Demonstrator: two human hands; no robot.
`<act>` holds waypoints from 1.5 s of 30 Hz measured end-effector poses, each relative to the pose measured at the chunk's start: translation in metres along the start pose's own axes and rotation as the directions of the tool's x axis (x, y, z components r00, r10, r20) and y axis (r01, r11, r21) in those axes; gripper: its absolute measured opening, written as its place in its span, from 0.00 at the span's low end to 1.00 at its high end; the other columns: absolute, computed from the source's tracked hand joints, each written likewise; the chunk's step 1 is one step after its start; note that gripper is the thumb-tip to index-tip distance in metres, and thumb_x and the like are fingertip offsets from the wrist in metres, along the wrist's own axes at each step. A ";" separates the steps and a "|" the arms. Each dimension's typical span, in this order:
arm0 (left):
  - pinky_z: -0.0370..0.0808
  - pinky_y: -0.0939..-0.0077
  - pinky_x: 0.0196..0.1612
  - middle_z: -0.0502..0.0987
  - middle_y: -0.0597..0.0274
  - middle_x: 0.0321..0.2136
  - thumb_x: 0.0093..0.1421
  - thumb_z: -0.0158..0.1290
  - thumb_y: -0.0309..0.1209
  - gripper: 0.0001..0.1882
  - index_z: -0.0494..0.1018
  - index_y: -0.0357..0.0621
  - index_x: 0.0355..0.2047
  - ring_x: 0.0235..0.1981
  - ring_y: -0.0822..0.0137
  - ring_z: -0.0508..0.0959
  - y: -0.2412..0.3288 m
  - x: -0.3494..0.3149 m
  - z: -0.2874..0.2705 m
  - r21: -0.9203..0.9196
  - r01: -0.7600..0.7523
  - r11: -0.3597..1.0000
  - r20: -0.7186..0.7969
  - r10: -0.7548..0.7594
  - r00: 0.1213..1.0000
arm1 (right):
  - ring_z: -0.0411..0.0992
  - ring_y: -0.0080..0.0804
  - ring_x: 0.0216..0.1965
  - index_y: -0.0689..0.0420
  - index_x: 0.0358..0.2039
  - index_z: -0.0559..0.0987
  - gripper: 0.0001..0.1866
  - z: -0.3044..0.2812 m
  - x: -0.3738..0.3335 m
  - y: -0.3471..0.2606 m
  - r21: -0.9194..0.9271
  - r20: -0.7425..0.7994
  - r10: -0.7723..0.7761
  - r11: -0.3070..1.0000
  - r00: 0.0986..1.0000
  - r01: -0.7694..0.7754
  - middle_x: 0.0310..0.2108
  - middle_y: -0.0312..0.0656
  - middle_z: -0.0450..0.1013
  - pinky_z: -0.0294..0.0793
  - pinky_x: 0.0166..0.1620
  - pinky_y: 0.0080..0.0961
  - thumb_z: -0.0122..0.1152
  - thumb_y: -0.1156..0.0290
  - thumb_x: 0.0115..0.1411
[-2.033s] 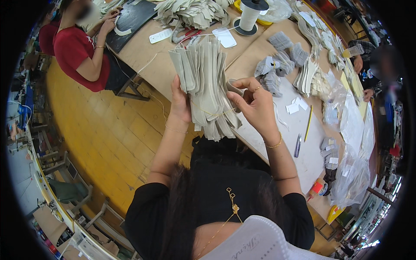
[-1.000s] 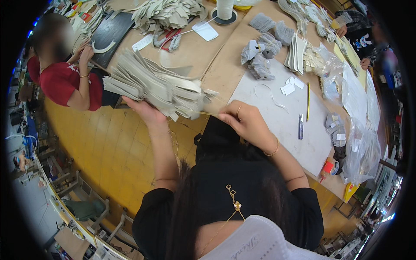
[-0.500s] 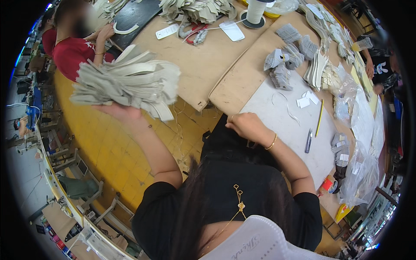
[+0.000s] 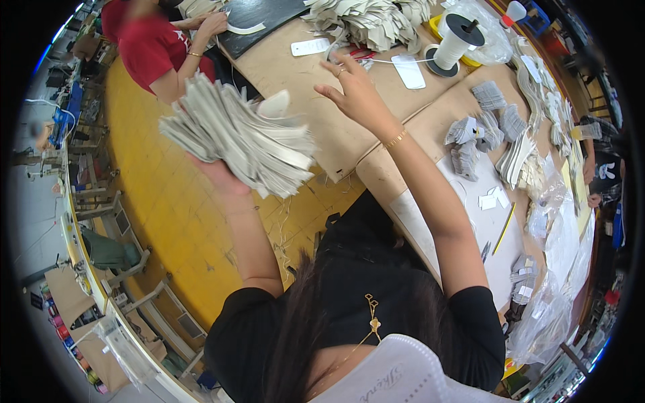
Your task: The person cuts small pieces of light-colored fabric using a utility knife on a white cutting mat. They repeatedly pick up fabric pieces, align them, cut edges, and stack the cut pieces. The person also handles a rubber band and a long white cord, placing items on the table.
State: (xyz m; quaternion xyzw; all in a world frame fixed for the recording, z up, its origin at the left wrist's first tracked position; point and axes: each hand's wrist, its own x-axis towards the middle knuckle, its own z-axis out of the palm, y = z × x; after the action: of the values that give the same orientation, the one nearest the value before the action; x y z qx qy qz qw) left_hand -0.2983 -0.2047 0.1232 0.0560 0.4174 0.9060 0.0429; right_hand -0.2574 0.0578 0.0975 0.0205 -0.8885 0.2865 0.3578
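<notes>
On my left palm [image 4: 224, 180] rests a thick bundle of pale grey strips [image 4: 245, 134], fanned out in layers over the floor side of the table. The fingers of that hand are mostly hidden behind the strips. My right hand [image 4: 353, 95] reaches over the brown tabletop with its fingers apart and nothing in them. Just beyond its fingertips lies a red item [image 4: 363, 56], partly covered, beside a white cord. The cord leads right to a spool [image 4: 451, 50] with black ends. A blank-looking white tag [image 4: 310, 47] lies left of the fingertips.
A large heap of pale strips [image 4: 376, 20] sits at the far edge. To the right are small grey bundles [image 4: 488, 96], a yellow pencil [image 4: 504, 228], snips [image 4: 485, 252] and clear plastic bags [image 4: 551, 302]. A person in red [image 4: 158, 50] works at the far left; another stands at the right.
My right hand has moved forward from near my body to the far tabletop, its fingers opening. The left hand and the strip bundle have shifted right in the picture.
</notes>
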 end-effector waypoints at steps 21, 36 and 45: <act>0.64 0.48 0.66 0.63 0.55 0.66 0.62 0.50 0.65 0.46 0.56 0.48 0.70 0.64 0.51 0.66 -0.072 -0.078 0.026 0.019 0.628 0.778 0.196 -0.619 0.761 | 0.77 0.34 0.39 0.54 0.39 0.83 0.09 -0.191 -0.167 -0.036 -0.591 0.057 0.291 0.781 0.955 -0.202 0.41 0.37 0.80 0.75 0.42 0.29 0.65 0.73 0.57; 0.76 0.59 0.58 0.68 0.49 0.60 0.67 0.54 0.49 0.39 0.52 0.38 0.68 0.57 0.57 0.74 -0.085 -0.119 0.067 0.053 0.674 0.737 0.275 -0.659 0.700 | 0.76 0.26 0.30 0.66 0.42 0.79 0.24 -0.147 -0.105 -0.094 0.280 0.280 0.675 0.622 0.682 -0.731 0.29 0.41 0.78 0.75 0.34 0.23 0.70 0.55 0.60; 0.68 0.67 0.62 0.64 0.50 0.58 0.43 0.76 0.33 0.58 0.45 0.35 0.63 0.59 0.61 0.68 -0.095 -0.115 0.074 0.505 0.208 0.838 0.403 -0.442 0.802 | 0.74 0.24 0.32 0.70 0.48 0.75 0.32 -0.137 -0.093 -0.063 0.236 0.471 0.690 0.502 0.550 -0.832 0.34 0.42 0.77 0.74 0.35 0.21 0.73 0.53 0.57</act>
State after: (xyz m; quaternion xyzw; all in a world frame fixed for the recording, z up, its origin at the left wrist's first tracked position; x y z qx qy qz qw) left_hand -0.1712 -0.1017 0.0913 0.2242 0.5866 0.7199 0.2957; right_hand -0.0874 0.0615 0.1472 -0.2539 -0.7595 0.5981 0.0303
